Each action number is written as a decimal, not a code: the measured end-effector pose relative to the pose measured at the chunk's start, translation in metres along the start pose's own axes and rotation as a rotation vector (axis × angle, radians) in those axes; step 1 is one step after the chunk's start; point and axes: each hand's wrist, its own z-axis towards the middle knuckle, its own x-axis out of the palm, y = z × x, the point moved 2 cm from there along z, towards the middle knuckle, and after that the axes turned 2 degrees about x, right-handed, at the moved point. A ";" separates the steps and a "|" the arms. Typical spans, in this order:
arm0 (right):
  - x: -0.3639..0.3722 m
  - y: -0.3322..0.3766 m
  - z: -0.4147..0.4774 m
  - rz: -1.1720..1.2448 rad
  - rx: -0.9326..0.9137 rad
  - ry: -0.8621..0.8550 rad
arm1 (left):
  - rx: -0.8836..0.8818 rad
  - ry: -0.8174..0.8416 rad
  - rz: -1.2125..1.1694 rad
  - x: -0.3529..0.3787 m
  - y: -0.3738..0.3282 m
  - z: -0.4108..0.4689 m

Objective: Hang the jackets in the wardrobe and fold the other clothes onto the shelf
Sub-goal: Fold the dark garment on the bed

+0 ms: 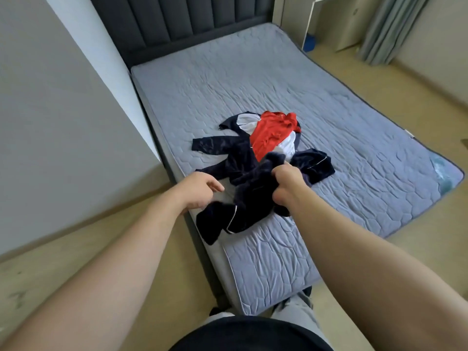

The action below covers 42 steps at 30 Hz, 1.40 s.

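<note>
On the mattress (329, 117), right hand (288, 183) grips crumpled navy velvet garment (243, 196) with white piping; left hand (200, 190) loosely spread

Both forearms are bare from elbow to wrist; no sleeves, watch or rings are visible. The left hand (200, 190) and right hand (288, 184) are ungloved. A black upper garment (250, 334) covers the torso. Light grey trousers (295, 312) cover the legs.

A home bedroom — bed (278, 97), padded headboard (182, 19), curtains (390, 26)
</note>
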 end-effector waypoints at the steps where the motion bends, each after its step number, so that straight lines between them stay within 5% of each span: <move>1: 0.005 0.001 -0.006 0.002 -0.015 0.028 | 0.001 -0.057 -0.059 -0.001 0.002 0.002; 7: 0.029 0.020 -0.050 -0.193 -0.178 0.382 | 0.079 -0.163 -0.569 0.004 -0.029 0.017; 9: 0.028 0.031 -0.063 -0.225 -0.206 0.437 | 0.026 -0.025 -0.661 0.010 -0.041 0.017; 11: 0.023 0.043 -0.069 -0.302 -0.254 0.462 | -0.023 0.287 -0.953 0.022 -0.055 0.018; 13: 0.013 0.052 -0.078 -0.556 -0.374 0.479 | -0.075 0.453 -1.109 0.031 -0.071 0.012; 16: -0.008 0.054 -0.086 -1.044 -0.411 0.507 | -0.138 0.253 -0.867 0.037 -0.081 0.009; 21: -0.062 0.042 -0.079 -0.668 0.106 0.484 | -0.164 0.018 -0.927 0.031 -0.083 0.010; 26: -0.073 0.042 -0.072 -0.860 -0.309 0.031 | 0.047 0.022 -0.961 0.009 -0.104 -0.010; 31: -0.040 0.046 -0.090 -1.065 -0.595 0.287 | 0.202 0.099 -0.974 -0.019 -0.126 -0.036; 34: -0.022 0.058 -0.096 -1.138 -0.751 0.091 | 0.262 0.068 -0.944 -0.032 -0.129 -0.035; 38: -0.011 0.081 -0.101 -1.019 -0.683 -0.005 | 0.358 -0.187 -0.785 -0.046 -0.123 -0.032; 42: -0.003 0.095 -0.101 -0.898 -0.611 -0.081 | 0.407 -0.686 -0.350 -0.053 -0.099 -0.038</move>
